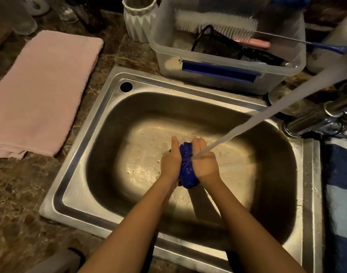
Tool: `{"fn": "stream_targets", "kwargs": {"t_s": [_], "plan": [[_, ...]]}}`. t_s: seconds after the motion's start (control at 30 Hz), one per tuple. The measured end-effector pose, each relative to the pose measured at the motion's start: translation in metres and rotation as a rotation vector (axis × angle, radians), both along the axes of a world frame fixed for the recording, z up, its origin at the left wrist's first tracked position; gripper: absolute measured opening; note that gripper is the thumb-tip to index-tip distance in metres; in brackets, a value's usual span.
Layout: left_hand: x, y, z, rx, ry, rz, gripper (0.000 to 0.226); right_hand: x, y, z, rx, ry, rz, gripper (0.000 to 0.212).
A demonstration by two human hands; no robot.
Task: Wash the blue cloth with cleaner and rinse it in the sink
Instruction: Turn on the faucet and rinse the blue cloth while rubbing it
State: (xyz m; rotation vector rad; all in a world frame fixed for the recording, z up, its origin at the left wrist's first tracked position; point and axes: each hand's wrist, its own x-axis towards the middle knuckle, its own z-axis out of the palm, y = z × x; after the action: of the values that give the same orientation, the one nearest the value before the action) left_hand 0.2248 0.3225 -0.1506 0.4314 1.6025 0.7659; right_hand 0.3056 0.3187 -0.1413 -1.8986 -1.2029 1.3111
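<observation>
Blue cloth (pixel 186 164), bunched mid-sink (pixel 101 123), is pressed between left hand (pixel 171 161) and right hand (pixel 205 162), both closed on it under the water stream (pixel 267 115); risk: the stream glancing off the right hand may splash the counter.

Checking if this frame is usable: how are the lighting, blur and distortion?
Head view: dim warm light, brightest on the sink floor; the water stream is a motion-blurred streak; hands and blue cloth are fairly sharp; wide-angle bending curves the edges.
</observation>
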Motion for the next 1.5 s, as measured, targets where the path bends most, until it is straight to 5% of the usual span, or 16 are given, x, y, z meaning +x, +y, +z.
{"fn": "stream_targets", "kwargs": {"t_s": [0.07, 0.2, 0.3, 0.43, 0.53, 0.6, 0.7, 0.83, 0.93, 1.07, 1.17, 1.27, 1.43, 1.5], "plan": [[-0.002, 0.004, 0.0, -0.019, -0.022, 0.049, 0.061, -0.01, -0.014, 0.008, 0.041, -0.021, 0.07, 0.025], [0.012, 0.0, 0.004, 0.05, -0.035, -0.087, 0.047, -0.016, -0.005, 0.014, -0.054, -0.019, -0.32, 0.042], [0.012, 0.002, 0.008, 0.041, -0.06, -0.043, 0.047, -0.008, 0.01, 0.003, -0.087, -0.012, -0.288, 0.05], [0.008, 0.006, 0.012, -0.04, -0.204, 0.026, 0.041, 0.005, 0.021, -0.007, -0.189, 0.268, -0.197, 0.024], [0.005, 0.005, 0.009, -0.035, -0.237, 0.117, 0.035, 0.017, 0.02, 0.007, -0.402, 0.464, -0.269, 0.042], [0.0, 0.005, 0.008, 0.006, -0.298, 0.131, 0.029, 0.028, 0.012, 0.006, -0.313, 0.354, -0.153, 0.022], [-0.013, 0.001, 0.012, -0.098, -0.475, 0.061, 0.026, 0.04, 0.001, 0.01, -0.103, 0.276, -0.045, 0.025], [-0.022, 0.009, 0.017, -0.207, -0.599, -0.095, 0.058, 0.039, 0.005, 0.014, -0.013, 0.217, 0.057, 0.022], [-0.011, 0.015, 0.014, -0.21, -0.499, -0.081, 0.051, 0.017, -0.006, 0.017, 0.044, 0.114, 0.102, 0.013], [0.015, 0.0, 0.005, -0.113, -0.439, 0.126, 0.031, -0.002, 0.001, 0.021, 0.01, 0.06, -0.239, 0.035], [0.021, -0.01, 0.0, -0.006, -0.218, 0.08, 0.029, 0.004, 0.014, 0.005, -0.056, 0.132, -0.358, 0.037], [0.011, -0.011, 0.004, 0.068, 0.06, 0.053, 0.037, 0.011, 0.017, -0.014, -0.124, -0.012, -0.182, 0.026], [-0.01, 0.0, 0.002, -0.088, -0.25, 0.125, 0.035, 0.005, -0.026, -0.004, 0.136, -0.134, 0.206, 0.032], [-0.004, -0.003, 0.003, -0.116, -0.322, 0.117, 0.024, -0.014, -0.042, 0.005, 0.245, -0.129, 0.138, 0.019]]}}
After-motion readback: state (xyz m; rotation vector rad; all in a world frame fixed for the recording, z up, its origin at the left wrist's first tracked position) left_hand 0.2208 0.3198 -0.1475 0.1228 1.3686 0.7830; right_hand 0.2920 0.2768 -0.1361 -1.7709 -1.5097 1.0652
